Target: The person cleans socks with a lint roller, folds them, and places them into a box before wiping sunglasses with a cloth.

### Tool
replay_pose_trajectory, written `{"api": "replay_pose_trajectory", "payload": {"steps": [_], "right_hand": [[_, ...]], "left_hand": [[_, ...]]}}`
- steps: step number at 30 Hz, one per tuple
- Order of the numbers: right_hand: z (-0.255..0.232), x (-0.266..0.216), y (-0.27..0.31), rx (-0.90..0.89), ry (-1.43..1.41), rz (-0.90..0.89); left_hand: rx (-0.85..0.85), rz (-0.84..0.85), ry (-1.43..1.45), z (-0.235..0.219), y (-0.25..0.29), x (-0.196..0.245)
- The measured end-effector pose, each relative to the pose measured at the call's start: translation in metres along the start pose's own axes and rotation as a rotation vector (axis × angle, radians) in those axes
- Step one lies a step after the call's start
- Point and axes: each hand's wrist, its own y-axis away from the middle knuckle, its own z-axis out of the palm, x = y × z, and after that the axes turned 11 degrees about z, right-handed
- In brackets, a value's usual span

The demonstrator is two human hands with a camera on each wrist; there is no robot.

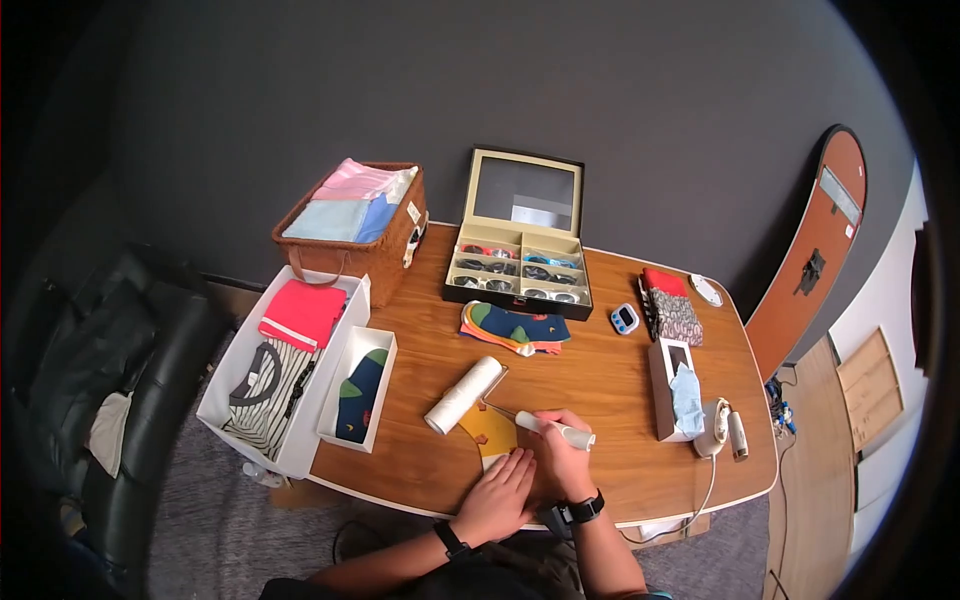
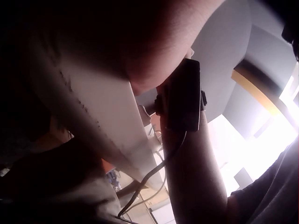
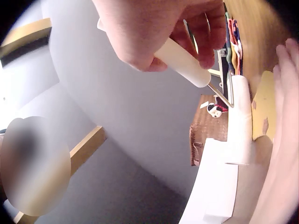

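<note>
My right hand (image 1: 563, 458) grips the white handle (image 3: 184, 63) of a lint roller, whose thick white roll (image 1: 464, 395) lies over the far end of a yellow sock (image 1: 490, 430). A thin metal rod joins handle and roll. With fingers extended, my left hand (image 1: 499, 490) rests on the near end of the sock, close to its white edge. In the right wrist view the roll (image 3: 240, 121) stands beside the yellow fabric (image 3: 265, 107). The left wrist view is dark and mostly shows the table's underside and the other forearm.
Folded socks (image 1: 515, 328) lie beyond the roller, before an open sunglasses case (image 1: 588, 290). To the left are a narrow white box (image 1: 382, 400) with a sock, a larger clothes box (image 1: 215, 395) and a brown basket (image 1: 345, 262). A tissue box (image 1: 662, 385), corded white device (image 1: 712, 430) and timer (image 1: 624, 319) stand right.
</note>
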Motion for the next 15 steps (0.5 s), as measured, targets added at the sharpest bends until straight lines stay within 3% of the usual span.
{"api": "replay_pose_trajectory", "payload": {"steps": [6, 9, 15], "right_hand": [[-0.027, -0.031, 0.034, 0.112, 0.273, -0.120], [-0.029, -0.039, 0.043, 0.140, 0.231, -0.042], [-0.003, -0.001, 0.004, 0.081, -0.040, -0.011]], "left_hand": [[0.034, -0.013, 0.006, 0.004, 0.000, 0.001], [0.027, -0.014, 0.010, 0.003, 0.000, 0.001], [0.000, -0.004, 0.001, -0.003, 0.000, -0.001]]}}
